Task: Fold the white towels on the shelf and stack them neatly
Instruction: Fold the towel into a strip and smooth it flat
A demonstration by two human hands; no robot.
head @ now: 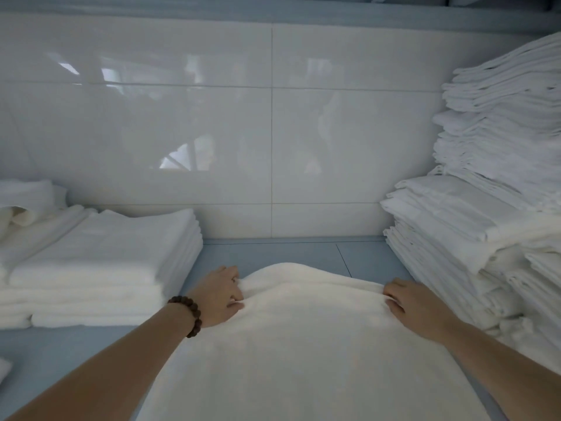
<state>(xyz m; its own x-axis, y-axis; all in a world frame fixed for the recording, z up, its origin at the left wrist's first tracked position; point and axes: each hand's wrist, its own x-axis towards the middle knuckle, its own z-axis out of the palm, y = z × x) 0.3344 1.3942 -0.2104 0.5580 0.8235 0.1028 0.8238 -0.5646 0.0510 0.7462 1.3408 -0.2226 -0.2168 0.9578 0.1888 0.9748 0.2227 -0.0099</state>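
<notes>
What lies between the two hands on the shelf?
In the head view, only the white towel lies between the left hand and the right hand; each hand grips one side of it.

Your left hand point(220, 294) and right hand point(408, 302) each pinch a side edge of a white towel point(303, 344) spread on the grey-blue shelf point(273, 252). A beaded bracelet point(189, 314) circles your left wrist. A low stack of folded towels point(100, 268) sits to your left, a tall stack point(485, 192) to your right, against a glossy white tiled wall point(212, 117).
</notes>
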